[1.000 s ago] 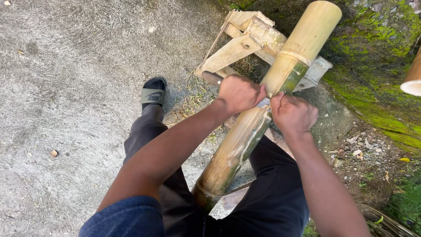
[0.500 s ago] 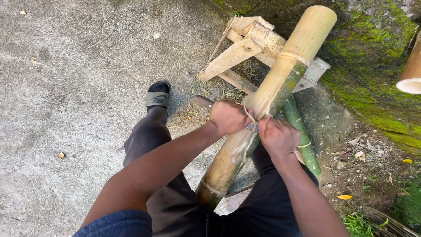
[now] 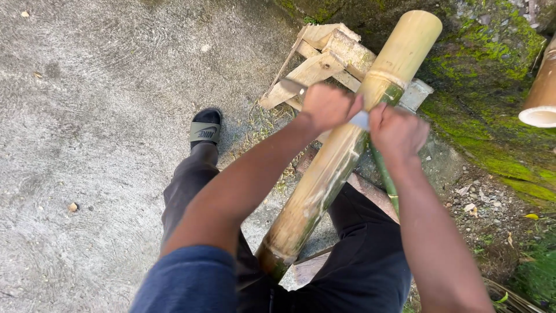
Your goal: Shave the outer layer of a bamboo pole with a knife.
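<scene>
Around the one thick bamboo pole (image 3: 347, 150), two hands (image 3: 327, 106) (image 3: 398, 132) are counted upon it, one blade (image 3: 360, 120) across it, one slide sandal (image 3: 204, 131) beside it, one wooden trestle (image 3: 324, 61) beneath it, and one cut bamboo end (image 3: 541, 98) well apart.

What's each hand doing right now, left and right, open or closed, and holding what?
Left hand: closed on one end of a blade laid across the bamboo pole.
Right hand: closed on the blade's other end.

Both arms extended, left hand (image 3: 327, 106) and right hand (image 3: 398, 132) apparently fisted.
</scene>
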